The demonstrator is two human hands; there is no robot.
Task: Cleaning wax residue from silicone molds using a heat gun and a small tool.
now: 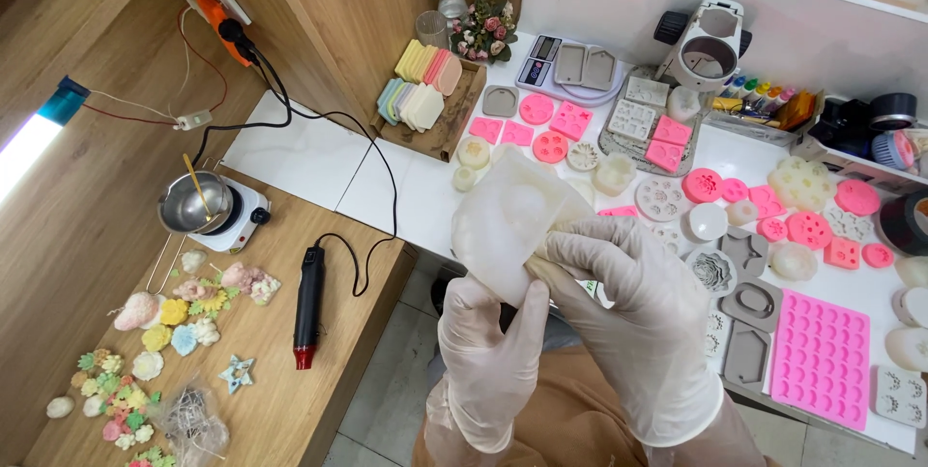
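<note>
Both of my hands wear white gloves and hold a translucent white silicone mould [507, 216] up in front of me, above the edge of the white table. My left hand [488, 351] grips the mould's lower edge from below, thumb up against it. My right hand [633, 317] closes over the mould's right lower side, and a thin pale stick [549, 272] shows between its fingers and the mould. The mould's inner face shows a round hollow.
Many pink, grey and white moulds [822, 356] cover the white table [309, 153] on the right, with a scale [570, 66] and a tray of coloured slabs [425, 90] behind. The wooden bench [280, 399] at left holds a hot plate with a pot [198, 206], a heat gun [309, 303] and small cast flowers [155, 336].
</note>
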